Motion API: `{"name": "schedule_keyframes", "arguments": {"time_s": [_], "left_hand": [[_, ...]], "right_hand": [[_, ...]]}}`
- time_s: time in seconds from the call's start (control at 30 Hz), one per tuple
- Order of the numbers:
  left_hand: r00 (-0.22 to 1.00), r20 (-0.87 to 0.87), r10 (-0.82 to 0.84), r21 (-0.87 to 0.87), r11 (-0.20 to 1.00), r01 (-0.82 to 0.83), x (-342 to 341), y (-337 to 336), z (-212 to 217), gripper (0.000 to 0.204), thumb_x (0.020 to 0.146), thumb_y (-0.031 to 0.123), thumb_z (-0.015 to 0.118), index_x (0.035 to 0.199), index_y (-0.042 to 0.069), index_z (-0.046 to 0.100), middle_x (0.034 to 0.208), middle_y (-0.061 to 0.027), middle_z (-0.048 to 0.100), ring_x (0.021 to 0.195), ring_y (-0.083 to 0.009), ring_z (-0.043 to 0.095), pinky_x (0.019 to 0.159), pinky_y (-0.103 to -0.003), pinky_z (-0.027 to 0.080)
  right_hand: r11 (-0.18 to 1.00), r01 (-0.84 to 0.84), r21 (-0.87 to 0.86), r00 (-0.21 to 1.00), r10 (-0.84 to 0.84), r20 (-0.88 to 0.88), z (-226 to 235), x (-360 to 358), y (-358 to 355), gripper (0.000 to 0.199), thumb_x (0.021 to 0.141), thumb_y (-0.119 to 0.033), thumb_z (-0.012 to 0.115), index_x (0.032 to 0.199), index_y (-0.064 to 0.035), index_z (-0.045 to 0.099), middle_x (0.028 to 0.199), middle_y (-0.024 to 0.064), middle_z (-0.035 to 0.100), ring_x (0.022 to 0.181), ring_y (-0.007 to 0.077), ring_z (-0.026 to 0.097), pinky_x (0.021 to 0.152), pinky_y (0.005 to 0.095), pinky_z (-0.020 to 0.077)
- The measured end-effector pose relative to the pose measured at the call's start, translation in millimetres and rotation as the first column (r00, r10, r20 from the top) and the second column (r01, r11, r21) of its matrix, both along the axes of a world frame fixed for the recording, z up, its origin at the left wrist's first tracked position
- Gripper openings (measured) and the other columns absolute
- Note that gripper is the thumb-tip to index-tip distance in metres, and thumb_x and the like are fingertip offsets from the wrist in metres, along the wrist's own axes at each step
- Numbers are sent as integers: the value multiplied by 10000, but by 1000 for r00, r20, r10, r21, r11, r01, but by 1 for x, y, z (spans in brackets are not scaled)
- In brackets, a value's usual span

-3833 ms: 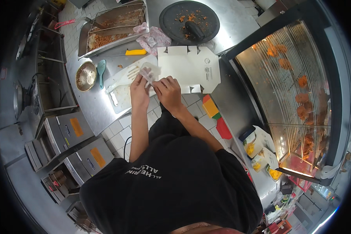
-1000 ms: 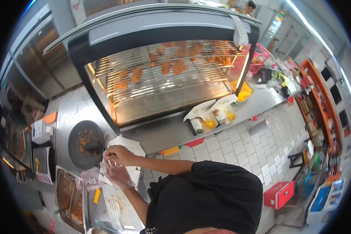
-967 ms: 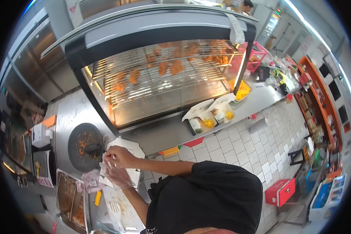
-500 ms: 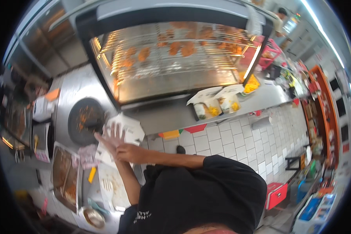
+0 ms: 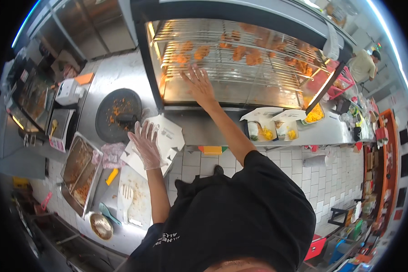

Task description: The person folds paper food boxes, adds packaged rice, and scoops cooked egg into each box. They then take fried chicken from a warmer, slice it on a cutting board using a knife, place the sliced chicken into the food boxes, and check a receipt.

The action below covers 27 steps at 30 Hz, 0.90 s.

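My left hand (image 5: 145, 144), in a clear plastic glove with fingers spread, hovers over an unfolded white carton (image 5: 167, 136) and holds nothing. Left of it lies a round black pan (image 5: 105, 109) with orange-brown crumbs and a black handle. My right hand (image 5: 198, 86) is bare and reaches forward with its fingers apart, at the front of the lit food warmer (image 5: 231, 97). Whether it touches the warmer's front or passes inside, I cannot tell. Pieces of fried chicken (image 5: 254, 57) sit on the warmer's wire racks.
Two open food boxes (image 5: 260, 131) with yellow food stand on the steel counter at right. Nearer on the left are a metal tray (image 5: 79, 181) of crumbs, a white slotted spatula (image 5: 127, 199), a yellow-handled tool (image 5: 112, 177) and a metal bowl (image 5: 100, 225). Another person (image 5: 363, 63) is at far right.
My right hand has let go of the gloved left wrist and moved forward to the warmer. The left hand stays over the carton, fingers spread. The whole view has shifted.
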<state>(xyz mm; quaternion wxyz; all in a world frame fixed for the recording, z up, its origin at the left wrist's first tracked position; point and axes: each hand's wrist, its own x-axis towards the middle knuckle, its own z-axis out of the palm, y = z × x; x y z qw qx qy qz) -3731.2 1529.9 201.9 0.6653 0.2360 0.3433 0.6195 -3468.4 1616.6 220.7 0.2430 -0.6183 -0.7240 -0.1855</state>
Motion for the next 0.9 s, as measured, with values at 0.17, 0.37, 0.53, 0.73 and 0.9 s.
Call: {"name": "schedule_keyframes", "arguments": {"time_s": [0.17,0.37,0.53,0.73,0.9], "left_hand": [[985,-170,26,271,962,22,44,39,34,597,1032,457,252,1455,39,308,1425,-164,442,1323,-282,418,1113,-411,290],[361,-803,474,592,700,399,140,68,88,495,1017,271,387,1429,-2,356,1428,-115,462,1319,-219,435,1093,-309,325],[345,-938,-26,147,874,464,251,60,97,484,999,372,402,1377,77,469,1372,-186,504,1285,-296,477,1057,-361,372],[555,-504,661,862,351,366,270,80,120,246,928,97,562,1167,64,604,1271,-198,569,1191,-348,548,1037,-425,428],[397,-419,817,736,49,676,333,151,169,259,924,103,553,1176,78,605,1120,-156,649,996,-300,643,905,-414,515]], "right_hand": [[991,118,-66,969,-100,226,-13,44,-7,942,704,-441,712,1504,-246,255,1580,50,188,1448,249,197,1155,481,221],[957,278,84,941,-288,176,-6,90,-77,658,853,-115,602,1459,-151,345,1528,93,301,1394,279,313,1111,499,288],[971,193,139,875,-107,-472,-14,108,-186,469,866,-80,589,1325,-85,493,1333,196,480,1162,363,509,930,469,429],[962,250,-110,660,-253,-707,-95,133,-327,345,843,-20,596,1187,-36,564,1191,195,562,1086,398,548,893,439,461],[813,452,-368,447,-563,-695,-166,141,-433,193,912,-46,506,1041,-42,650,957,183,640,899,363,615,781,419,497]]}}
